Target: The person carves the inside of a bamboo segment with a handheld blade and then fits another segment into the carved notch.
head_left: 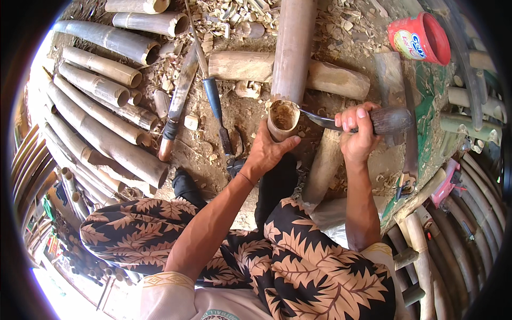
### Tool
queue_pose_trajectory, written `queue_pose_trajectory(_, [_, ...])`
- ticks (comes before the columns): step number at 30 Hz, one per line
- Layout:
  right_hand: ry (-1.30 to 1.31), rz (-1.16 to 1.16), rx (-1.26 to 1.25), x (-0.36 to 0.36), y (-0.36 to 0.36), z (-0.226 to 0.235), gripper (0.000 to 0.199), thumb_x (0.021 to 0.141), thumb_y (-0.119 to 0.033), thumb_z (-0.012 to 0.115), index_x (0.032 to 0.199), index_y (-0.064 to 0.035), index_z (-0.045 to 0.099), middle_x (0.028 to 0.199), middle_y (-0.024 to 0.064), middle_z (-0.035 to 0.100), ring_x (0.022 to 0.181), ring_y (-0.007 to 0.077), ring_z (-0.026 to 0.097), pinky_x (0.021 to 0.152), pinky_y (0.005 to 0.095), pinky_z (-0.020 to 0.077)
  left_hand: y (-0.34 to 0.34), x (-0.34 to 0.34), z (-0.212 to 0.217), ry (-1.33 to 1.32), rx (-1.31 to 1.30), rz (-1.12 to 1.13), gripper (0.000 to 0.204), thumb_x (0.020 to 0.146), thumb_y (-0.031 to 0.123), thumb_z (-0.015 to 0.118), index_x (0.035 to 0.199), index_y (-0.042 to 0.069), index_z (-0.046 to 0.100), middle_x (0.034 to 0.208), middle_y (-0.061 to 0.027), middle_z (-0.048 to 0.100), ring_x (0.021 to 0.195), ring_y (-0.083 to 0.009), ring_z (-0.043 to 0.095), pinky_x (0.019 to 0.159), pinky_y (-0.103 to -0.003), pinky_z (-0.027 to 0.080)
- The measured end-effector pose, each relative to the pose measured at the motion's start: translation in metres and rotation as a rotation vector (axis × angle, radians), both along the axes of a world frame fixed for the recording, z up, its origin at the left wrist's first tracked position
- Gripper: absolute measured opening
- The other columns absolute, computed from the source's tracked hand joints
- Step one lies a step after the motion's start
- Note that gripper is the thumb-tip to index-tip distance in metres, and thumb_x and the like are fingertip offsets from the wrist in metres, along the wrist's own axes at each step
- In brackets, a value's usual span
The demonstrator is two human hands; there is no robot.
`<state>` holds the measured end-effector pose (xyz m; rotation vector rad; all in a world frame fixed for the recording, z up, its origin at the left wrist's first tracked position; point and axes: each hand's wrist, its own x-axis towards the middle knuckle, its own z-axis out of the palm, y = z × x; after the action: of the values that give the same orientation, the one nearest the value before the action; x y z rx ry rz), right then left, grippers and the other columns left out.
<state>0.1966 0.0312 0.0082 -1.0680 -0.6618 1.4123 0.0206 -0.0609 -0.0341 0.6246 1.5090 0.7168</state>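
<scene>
A thick bamboo tube [290, 53] comes down from the upper edge, its open end facing me with a pale, rough inside. My left hand [266, 149] is wrapped around that end from below and the left, thumb under the rim. In my right hand [356, 128] is a knife [324, 121] with a thick dark handle [392, 121], gripped in a fist. Its curved blade points left, and the tip is at the right side of the tube's rim. Whether the tip touches the bamboo, I cannot tell.
The tube lies across a short log [240, 65]. A machete [181, 96] and a blue-handled chisel [214, 106] lie left of it. Bamboo pieces [106, 114] are lined up at left. A red bucket [421, 38] stands at upper right; wood shavings [341, 26] cover the ground.
</scene>
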Motion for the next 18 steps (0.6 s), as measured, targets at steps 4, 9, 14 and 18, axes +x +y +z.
queue_pose_trajectory(4, [0.053,-0.053,-0.131,0.005,-0.001,-0.007,0.009,0.091,-0.002,0.057,0.093,-0.0062,0.050,0.062,0.0016,0.047,0.054,0.0124,0.045,0.056,0.0359,0.0450,0.003,0.001,0.002,-0.043,-0.002,0.024,0.087,0.073,0.039,0.087,0.129,-0.009,0.040,0.120,-0.0219,0.061,0.112,-0.0268,0.060,0.096,-0.036,0.048])
queue_pose_trajectory(9, [0.037,0.014,-0.099,0.008,-0.004,-0.001,0.008,0.091,-0.004,0.059,0.092,-0.0062,0.051,0.068,0.0033,0.051,0.060,0.0133,0.050,0.061,0.0352,0.0479,0.011,-0.002,0.015,-0.126,0.012,-0.007,0.084,0.075,0.035,0.087,0.131,-0.007,0.041,0.120,-0.0166,0.061,0.111,-0.0226,0.058,0.098,-0.035,0.047])
queue_pose_trajectory(14, [-0.396,0.401,0.606,-0.018,-0.051,0.036,0.024,0.070,0.001,0.078,0.084,-0.0056,0.061,0.080,0.0072,0.060,0.073,0.0240,0.060,0.069,0.0375,0.0511,0.009,-0.016,0.012,-0.472,-0.084,0.104,0.083,0.075,0.030,0.087,0.136,-0.002,0.040,0.120,-0.0101,0.058,0.111,-0.0191,0.055,0.099,-0.032,0.044])
queue_pose_trajectory(18, [-0.573,0.758,0.748,-0.016,-0.068,0.039,0.020,0.071,-0.007,0.075,0.085,-0.0059,0.061,0.081,0.0060,0.057,0.074,0.0252,0.059,0.070,0.0381,0.0499,0.010,-0.021,0.013,-0.531,-0.110,0.077,0.085,0.075,0.032,0.087,0.136,-0.001,0.039,0.122,-0.0103,0.057,0.113,-0.0197,0.055,0.100,-0.034,0.044])
